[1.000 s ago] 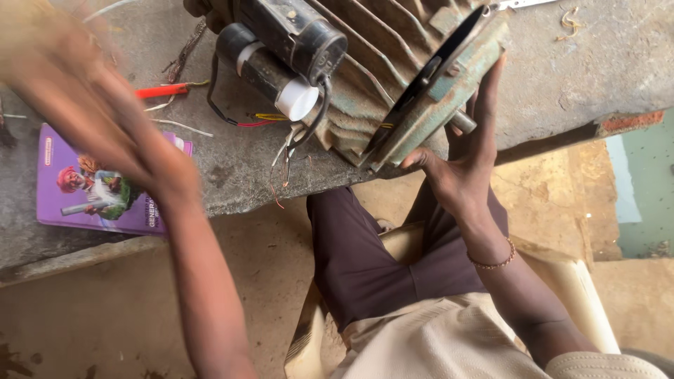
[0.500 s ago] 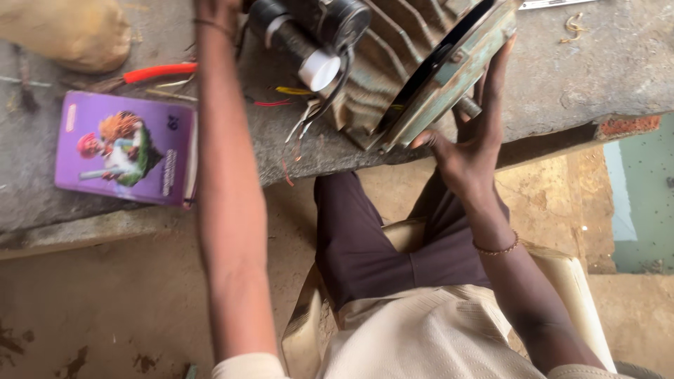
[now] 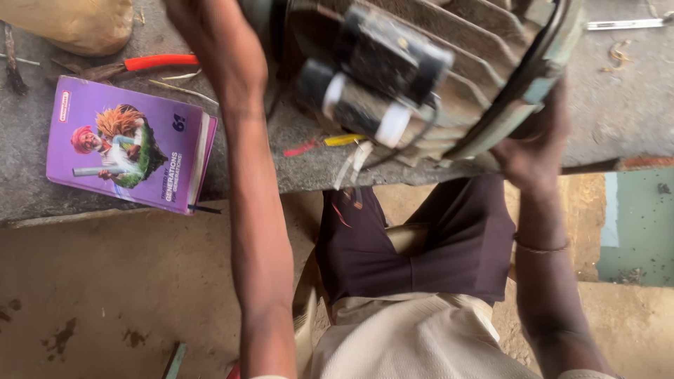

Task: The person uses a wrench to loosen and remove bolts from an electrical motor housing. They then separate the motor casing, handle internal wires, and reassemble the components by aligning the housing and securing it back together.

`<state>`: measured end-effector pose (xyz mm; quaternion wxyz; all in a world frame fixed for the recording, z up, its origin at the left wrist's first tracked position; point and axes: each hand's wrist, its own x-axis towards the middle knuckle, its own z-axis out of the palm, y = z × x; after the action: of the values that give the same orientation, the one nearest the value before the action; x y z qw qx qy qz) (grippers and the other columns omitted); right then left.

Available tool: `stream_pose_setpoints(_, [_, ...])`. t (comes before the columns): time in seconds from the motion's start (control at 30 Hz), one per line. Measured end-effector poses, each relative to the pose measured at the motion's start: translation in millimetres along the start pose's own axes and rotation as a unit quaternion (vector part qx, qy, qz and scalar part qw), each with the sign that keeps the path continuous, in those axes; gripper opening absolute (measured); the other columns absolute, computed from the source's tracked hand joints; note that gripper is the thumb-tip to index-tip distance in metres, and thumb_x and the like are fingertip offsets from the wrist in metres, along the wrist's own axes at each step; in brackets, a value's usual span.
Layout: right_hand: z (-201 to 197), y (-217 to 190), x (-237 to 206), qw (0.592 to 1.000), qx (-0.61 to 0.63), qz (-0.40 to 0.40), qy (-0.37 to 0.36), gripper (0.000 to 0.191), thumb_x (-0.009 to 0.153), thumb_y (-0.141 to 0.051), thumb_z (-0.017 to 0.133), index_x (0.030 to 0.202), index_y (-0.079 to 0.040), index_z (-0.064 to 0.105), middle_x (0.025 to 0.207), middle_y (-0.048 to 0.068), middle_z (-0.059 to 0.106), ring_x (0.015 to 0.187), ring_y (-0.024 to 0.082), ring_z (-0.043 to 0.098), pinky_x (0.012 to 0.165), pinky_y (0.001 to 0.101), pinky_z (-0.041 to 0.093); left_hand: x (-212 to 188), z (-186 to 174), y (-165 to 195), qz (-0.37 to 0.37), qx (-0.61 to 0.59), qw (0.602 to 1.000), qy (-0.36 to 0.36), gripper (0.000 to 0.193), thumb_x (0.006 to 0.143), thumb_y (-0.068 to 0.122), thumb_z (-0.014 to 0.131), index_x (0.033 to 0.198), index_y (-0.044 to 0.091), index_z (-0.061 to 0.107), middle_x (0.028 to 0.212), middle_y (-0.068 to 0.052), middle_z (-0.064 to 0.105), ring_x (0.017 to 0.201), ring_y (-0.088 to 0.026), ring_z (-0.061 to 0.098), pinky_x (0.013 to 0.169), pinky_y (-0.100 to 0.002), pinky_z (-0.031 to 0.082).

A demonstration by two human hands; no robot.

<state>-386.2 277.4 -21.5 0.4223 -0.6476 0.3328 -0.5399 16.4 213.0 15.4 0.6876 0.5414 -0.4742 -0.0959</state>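
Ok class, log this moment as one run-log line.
left hand: reaching behind motor | right hand: gripping motor end cover | finned motor: on bench edge | purple book: lying left

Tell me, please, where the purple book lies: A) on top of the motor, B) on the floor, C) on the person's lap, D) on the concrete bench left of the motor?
D: the purple book lies flat on the concrete bench, left of the finned electric motor.
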Motion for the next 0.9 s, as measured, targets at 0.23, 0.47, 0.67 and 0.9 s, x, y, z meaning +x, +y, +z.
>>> stream_pose_setpoints(0.23, [-31, 27, 55, 0.986, -0.124, -0.038, -0.101, 0.053, 0.092, -0.001, 0.082, 0.138, -0.001, 0.056, 0.118, 0.007, 0.065, 0.106, 0.014, 0.065, 0.095, 0.0305, 0.055, -24, -22, 89, 0.002, 0.088, 0.996, 0.018, 0.068, 0.118, 0.055, 0.036, 0.142, -0.007, 0.047, 0.145, -0.02, 0.048, 0.137, -0.027, 0.047, 0.122, -0.038, 0.036])
stream_pose_setpoints(0.47, [-35, 21, 74, 0.988, -0.007, -0.025, -0.152, 0.073, 0.081, -0.01, 0.091, 0.144, -0.005, 0.054, 0.115, -0.001, 0.06, 0.103, 0.011, 0.058, 0.091, 0.0279, 0.05, -28, -36, 91, -0.02, 0.077, 0.997, 0.009, 0.066, 0.12, 0.049, 0.041, 0.159, -0.004, 0.038, 0.162, -0.02, 0.043, 0.148, -0.026, 0.045, 0.128, -0.037, 0.035])
stream_pose_setpoints(0.67, [-17, -18, 81, 0.979, 0.059, -0.03, -0.194, 0.114, 0.069, -0.032, 0.096, 0.158, -0.004, 0.03, 0.149, 0.005, 0.052, 0.144, 0.019, 0.053, 0.126, 0.0407, 0.048, -28, -34, 85, 0.0, 0.082, 0.997, 0.013, 0.057, 0.119, 0.04, 0.046, 0.156, -0.003, 0.038, 0.16, -0.02, 0.043, 0.145, -0.027, 0.046, 0.123, -0.037, 0.037])
stream_pose_setpoints(0.9, [-24, -9, 58, 0.985, 0.033, 0.006, -0.169, 0.105, 0.075, -0.015, 0.094, 0.161, -0.003, 0.036, 0.14, 0.008, 0.06, 0.123, 0.019, 0.062, 0.113, 0.0364, 0.061, -34, -28, 61, 0.027, 0.092, 0.995, 0.03, 0.049, 0.117, 0.03, 0.053, 0.153, -0.001, 0.038, 0.157, -0.02, 0.042, 0.142, -0.027, 0.048, 0.118, -0.038, 0.04])
